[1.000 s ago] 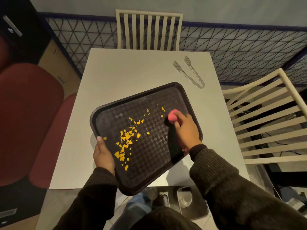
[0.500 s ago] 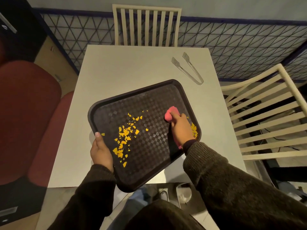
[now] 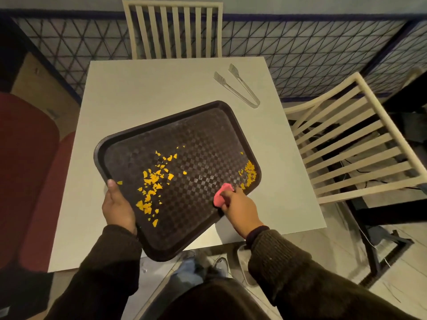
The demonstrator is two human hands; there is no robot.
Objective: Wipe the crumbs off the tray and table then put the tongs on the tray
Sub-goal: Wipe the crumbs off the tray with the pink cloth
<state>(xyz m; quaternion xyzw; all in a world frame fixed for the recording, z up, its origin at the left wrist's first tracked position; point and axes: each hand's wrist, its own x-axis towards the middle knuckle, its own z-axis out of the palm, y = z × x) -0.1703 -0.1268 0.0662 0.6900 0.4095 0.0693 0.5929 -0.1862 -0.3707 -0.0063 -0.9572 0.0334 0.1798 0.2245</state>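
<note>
A dark checkered tray (image 3: 129, 137) lies skewed on the white table (image 3: 143, 88), its near corner past the table's front edge. My left hand (image 3: 117, 207) grips the tray's left rim. My right hand (image 3: 240, 207) holds a pink cloth (image 3: 221, 195) against the tray's near right side. Orange crumbs (image 3: 152, 183) are scattered over the tray's left middle, and a second heap of crumbs (image 3: 249, 173) sits against the right rim. One crumb (image 3: 119, 182) lies by my left thumb. Metal tongs (image 3: 238, 87) rest on the table's far right, apart from the tray.
A pale slatted chair (image 3: 173, 28) stands at the table's far side, another chair (image 3: 353, 144) at its right. Red seating (image 3: 25, 158) runs along the left. A dark dustpan-like thing (image 3: 245, 266) lies on the floor under the table's front edge, near my shoes.
My right hand has drawn the pink cloth from the tray's middle right down toward its near right edge. A heap of crumbs by the right rim is now uncovered. My left hand stays on the rim.
</note>
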